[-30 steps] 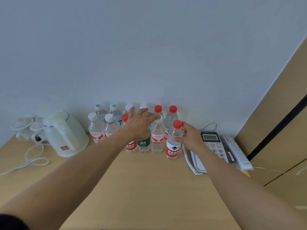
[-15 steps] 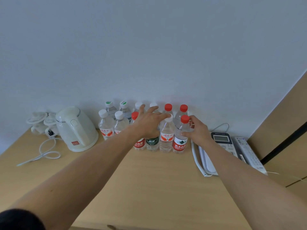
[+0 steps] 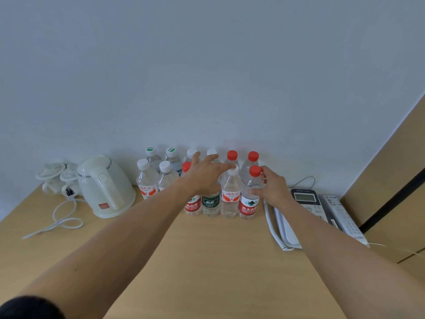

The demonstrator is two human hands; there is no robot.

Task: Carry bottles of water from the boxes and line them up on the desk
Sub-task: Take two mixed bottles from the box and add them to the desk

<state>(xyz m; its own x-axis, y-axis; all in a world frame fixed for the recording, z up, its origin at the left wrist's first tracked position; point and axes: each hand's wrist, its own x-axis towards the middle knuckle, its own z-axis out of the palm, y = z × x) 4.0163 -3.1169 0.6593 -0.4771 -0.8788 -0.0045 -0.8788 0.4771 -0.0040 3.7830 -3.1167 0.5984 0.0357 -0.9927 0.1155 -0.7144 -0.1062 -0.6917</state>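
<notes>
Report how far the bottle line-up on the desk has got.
Done: two rows of bottles stand upright on the desk against the wall, beside the kettle. In hand: the right hand grips the red-capped bottle at the front row's right end, standing on the desk; the left hand rests open over the front-row caps. Left: releasing it. The boxes are out of view, so remaining bottles cannot be judged.

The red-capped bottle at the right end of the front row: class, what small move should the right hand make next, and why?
Probably let go. The red-capped bottle stands upright on the desk, close beside the white-capped bottle in the front row, so it looks placed. The right hand grips its shoulder; the left hand rests on the neighbouring bottles.
</notes>
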